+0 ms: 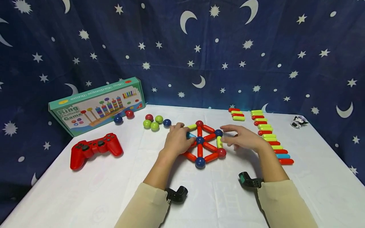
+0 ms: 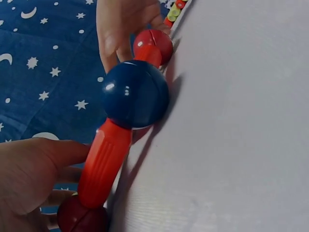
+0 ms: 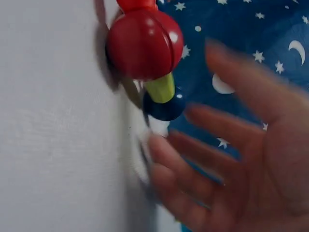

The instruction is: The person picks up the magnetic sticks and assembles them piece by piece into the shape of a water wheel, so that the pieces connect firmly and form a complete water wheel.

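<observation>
Red, yellow-green and blue sticks joined by red and blue balls form a six-sided wheel (image 1: 200,151) on the table, with a blue ball (image 1: 200,140) at its hub. My left hand (image 1: 178,139) holds the wheel's left side, the blue stick (image 1: 190,135) showing between thumb and index finger. Part of that side is hidden under the hand. In the left wrist view the thumb lies beside a red stick (image 2: 104,164). My right hand (image 1: 242,137), fingers apart, is beside the wheel's right edge, near a yellow-green stick (image 1: 219,142) and a blue ball (image 1: 218,133). Blurred in the right wrist view, it holds nothing.
Loose sticks (image 1: 265,128) line the right side, with a short row (image 1: 236,114) behind. Several loose balls (image 1: 155,126) lie left of the wheel. Farther left are a red game controller (image 1: 97,148) and a ring game box (image 1: 99,107). A small figurine (image 1: 298,122) stands far right.
</observation>
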The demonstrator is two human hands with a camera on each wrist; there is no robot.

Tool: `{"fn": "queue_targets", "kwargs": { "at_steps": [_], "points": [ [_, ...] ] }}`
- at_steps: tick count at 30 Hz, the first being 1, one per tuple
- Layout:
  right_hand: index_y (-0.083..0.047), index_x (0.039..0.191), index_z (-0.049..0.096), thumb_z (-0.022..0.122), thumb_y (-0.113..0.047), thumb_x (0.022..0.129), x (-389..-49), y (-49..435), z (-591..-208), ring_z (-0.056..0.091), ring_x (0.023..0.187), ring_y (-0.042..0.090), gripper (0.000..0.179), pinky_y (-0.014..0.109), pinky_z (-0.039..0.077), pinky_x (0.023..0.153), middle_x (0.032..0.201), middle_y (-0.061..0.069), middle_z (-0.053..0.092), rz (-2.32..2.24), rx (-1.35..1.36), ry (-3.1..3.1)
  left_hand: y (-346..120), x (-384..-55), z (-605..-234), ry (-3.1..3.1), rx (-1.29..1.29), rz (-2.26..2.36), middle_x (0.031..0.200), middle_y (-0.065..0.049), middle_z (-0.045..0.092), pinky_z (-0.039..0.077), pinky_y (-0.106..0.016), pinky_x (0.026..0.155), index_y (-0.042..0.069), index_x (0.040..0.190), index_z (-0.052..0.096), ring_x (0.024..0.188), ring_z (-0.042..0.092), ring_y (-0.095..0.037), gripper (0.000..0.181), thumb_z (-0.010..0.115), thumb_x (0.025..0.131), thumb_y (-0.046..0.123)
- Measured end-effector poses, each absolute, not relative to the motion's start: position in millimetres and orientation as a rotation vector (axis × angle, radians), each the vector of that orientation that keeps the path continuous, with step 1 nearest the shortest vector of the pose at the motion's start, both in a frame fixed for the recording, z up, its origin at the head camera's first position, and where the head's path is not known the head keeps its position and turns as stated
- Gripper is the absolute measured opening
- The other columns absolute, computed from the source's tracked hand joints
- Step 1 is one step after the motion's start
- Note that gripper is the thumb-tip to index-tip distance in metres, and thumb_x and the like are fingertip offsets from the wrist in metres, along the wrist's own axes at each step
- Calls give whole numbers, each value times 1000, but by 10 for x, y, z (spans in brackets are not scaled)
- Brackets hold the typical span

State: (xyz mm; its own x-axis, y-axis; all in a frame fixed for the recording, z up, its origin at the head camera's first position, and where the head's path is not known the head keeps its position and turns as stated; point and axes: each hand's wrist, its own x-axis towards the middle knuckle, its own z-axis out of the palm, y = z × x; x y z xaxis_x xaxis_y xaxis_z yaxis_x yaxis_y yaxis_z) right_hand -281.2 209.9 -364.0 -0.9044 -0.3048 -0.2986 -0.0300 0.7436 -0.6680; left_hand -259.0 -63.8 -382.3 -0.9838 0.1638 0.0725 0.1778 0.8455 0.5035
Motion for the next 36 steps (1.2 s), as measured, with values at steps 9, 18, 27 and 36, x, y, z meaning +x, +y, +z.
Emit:
{"fn": "queue_targets", "kwargs": {
  "at_steps": [9, 18, 27, 36],
  "points": [
    [1, 154, 42, 58, -19, 100, -3287, 2209, -3746, 31, 146, 53, 60, 67, 30, 119, 159, 33, 33, -867, 70, 2933, -677, -2537, -3869, -2993, -231, -827, 149, -16, 54, 47, -53, 109, 10, 131, 72, 136, 46, -36, 42, 72, 94, 30],
    [5, 140, 56, 65, -12, 96, -3203, 2476, -3645, 44, 128, 52, 48, 68, 43, 107, 140, 33, 50, -579, 195, 2924, -462, -2548, -3844, -2979, -328, -881, 148, -16, 53, 46, -52, 109, 9, 132, 71, 134, 46, -36, 43, 70, 95, 30],
    [3, 133, 60, 68, -20, 95, -3126, 2338, -3682, 58, 108, 43, 45, 55, 54, 88, 127, 31, 61, -624, 143, 2834, -550, -2542, -3910, -2974, -269, -880, 148, -16, 54, 46, -52, 108, 9, 130, 72, 133, 46, -35, 42, 71, 94, 30],
    [0, 137, 52, 67, -26, 100, -2941, 2071, -3596, 69, 88, 23, 48, 27, 57, 72, 121, 21, 64, -1281, 41, 2664, -618, -2566, -3881, -2977, -237, -887, 149, -15, 53, 45, -53, 109, 9, 131, 72, 135, 45, -36, 42, 72, 94, 30]
  ]
}}
